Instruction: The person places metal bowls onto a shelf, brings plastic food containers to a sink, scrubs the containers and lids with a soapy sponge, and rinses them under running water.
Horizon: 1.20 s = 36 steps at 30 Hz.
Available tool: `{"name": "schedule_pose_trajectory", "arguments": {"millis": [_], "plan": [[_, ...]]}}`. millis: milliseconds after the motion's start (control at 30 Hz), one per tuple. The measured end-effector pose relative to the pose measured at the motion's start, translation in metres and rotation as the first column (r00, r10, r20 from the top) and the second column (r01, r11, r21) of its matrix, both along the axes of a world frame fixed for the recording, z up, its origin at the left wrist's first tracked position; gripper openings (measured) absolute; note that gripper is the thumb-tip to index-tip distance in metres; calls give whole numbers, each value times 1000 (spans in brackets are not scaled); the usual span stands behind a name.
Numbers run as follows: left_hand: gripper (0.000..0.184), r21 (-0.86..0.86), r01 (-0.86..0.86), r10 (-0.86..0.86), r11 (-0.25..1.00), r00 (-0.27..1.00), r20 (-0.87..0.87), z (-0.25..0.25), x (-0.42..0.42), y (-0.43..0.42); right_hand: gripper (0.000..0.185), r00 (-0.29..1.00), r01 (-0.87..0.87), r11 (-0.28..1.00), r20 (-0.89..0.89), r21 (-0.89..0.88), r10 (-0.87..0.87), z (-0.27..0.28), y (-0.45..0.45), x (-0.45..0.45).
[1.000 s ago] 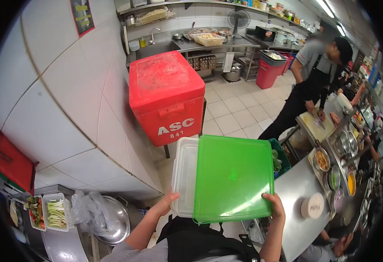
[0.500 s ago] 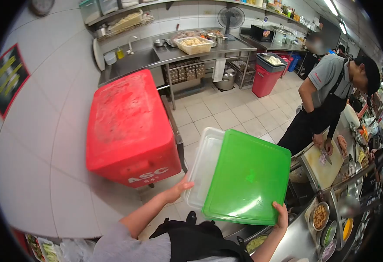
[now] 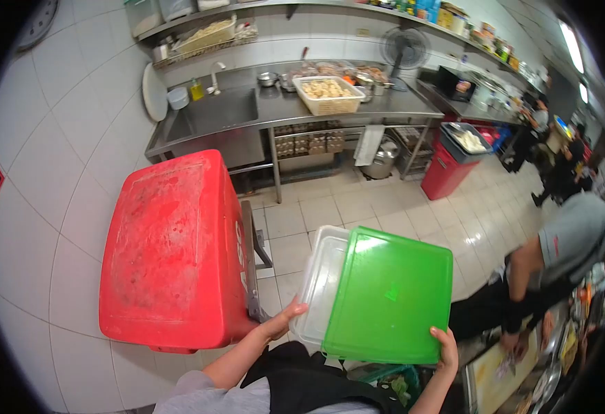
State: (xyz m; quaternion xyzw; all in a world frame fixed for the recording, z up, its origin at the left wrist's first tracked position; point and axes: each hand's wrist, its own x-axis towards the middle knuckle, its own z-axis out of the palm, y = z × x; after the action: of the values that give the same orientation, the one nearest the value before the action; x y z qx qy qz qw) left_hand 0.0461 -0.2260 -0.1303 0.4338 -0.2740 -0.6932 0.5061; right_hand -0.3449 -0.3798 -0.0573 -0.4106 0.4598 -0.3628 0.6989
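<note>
In front of my body I carry a translucent plastic container (image 3: pixel 321 276) with a green lid (image 3: pixel 395 297) lying over most of its top. The lid sits shifted to the right, so the container's left part shows uncovered. My left hand (image 3: pixel 291 314) grips the container's left side, thumb on the near rim. At the lower right corner, my right hand (image 3: pixel 446 346) is closed round the lid's edge, its thumb on top. Whether the right fingers also reach the container underneath is hidden. What the container holds cannot be made out.
A large red cooler box (image 3: pixel 171 255) stands at my left. Ahead runs a steel counter (image 3: pixel 268 110) with a sink and a food-filled basket (image 3: pixel 330 103). A red bin (image 3: pixel 447 165) stands beyond. On the right a co-worker (image 3: pixel 558 255) bends over a cutting board (image 3: pixel 492 379).
My view has turned and moved forward, so the counter looks closer and the co-worker sits further right and lower. Both hands keep their hold on the container and lid.
</note>
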Motion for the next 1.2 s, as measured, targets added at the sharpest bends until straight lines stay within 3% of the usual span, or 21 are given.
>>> {"name": "schedule_pose_trajectory", "arguments": {"millis": [167, 200, 300, 467, 600, 700, 767, 833, 967, 1033, 1200], "plan": [[100, 90, -305, 312, 948, 948, -68, 9, 55, -46, 45, 965, -255, 967, -57, 17, 256, -24, -155, 97], [99, 5, -355, 354, 935, 931, -89, -4, 69, -59, 45, 958, -281, 960, -65, 13, 281, -23, -178, 119], [97, -3, -443, 443, 896, 896, -34, -22, 108, -106, 45, 936, -350, 936, -46, -31, 349, -18, -242, 179], [97, -38, -372, 370, 928, 928, -43, 12, 175, -213, 43, 970, -234, 971, -74, -56, 230, -20, -332, 235], [95, -62, -329, 324, 942, 943, -77, 6, 233, -288, 45, 970, -242, 970, 1, -30, 242, -4, -394, 294], [92, 63, -407, 410, 911, 909, -66, -17, 283, -323, 44, 948, -319, 948, -18, -17, 319, -13, -447, 352], [87, 44, -452, 454, 891, 883, -118, -29, 313, -333, 41, 917, -397, 918, -48, -1, 397, -25, -488, 404], [81, 58, -655, 657, 754, 752, -46, -21, 339, -335, 42, 870, -492, 870, -33, -4, 492, -28, -522, 465], [80, 90, -776, 780, 625, 625, -23, -7, 386, -330, 42, 704, -711, 703, 23, 27, 710, -32, -566, 598], [79, 73, -890, 892, 451, 447, -61, -15, 405, -327, 43, 644, -765, 643, 18, 38, 765, -31, -578, 662], [66, 16, -965, 956, 260, 256, -141, 1, 460, -344, 44, 451, -889, 452, -28, 72, 892, -26, -602, 798]]}}
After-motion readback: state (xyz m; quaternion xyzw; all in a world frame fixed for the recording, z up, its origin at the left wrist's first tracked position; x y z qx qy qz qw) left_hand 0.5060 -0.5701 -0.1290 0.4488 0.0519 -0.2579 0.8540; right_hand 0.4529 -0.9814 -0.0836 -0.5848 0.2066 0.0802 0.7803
